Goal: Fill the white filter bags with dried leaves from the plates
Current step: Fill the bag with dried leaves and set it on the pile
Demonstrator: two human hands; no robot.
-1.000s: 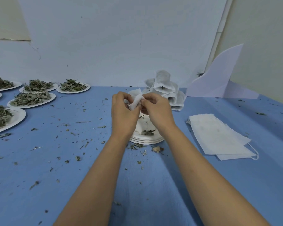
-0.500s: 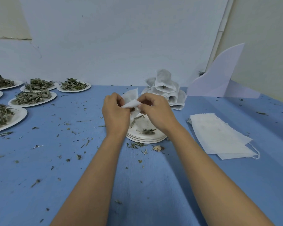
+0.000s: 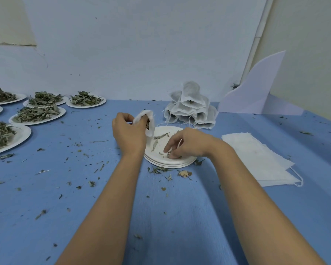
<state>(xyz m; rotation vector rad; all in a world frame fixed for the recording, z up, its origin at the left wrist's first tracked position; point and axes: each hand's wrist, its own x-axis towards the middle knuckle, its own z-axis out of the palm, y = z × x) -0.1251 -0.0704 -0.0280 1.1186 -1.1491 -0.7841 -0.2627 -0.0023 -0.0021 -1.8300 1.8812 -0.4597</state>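
White filter bag (image 3: 150, 122) aloft — few leaves (image 3: 161, 135) on plate (image 3: 181, 163).

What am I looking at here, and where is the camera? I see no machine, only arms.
There is no machine: a person works bare-handed, and the single wide-angle camera sits on their head, looking forward and down, so the arms enter from the bottom. The left hand holds a white filter bag next to a stack of white plates. The right hand reaches down to the top plate, its fingertips pinching a few dried leaves. On the blue table, more plates heaped with leaves stand at the left, a pile of filled bags lies behind, and flat empty bags lie at the right, with leaf crumbs scattered about.
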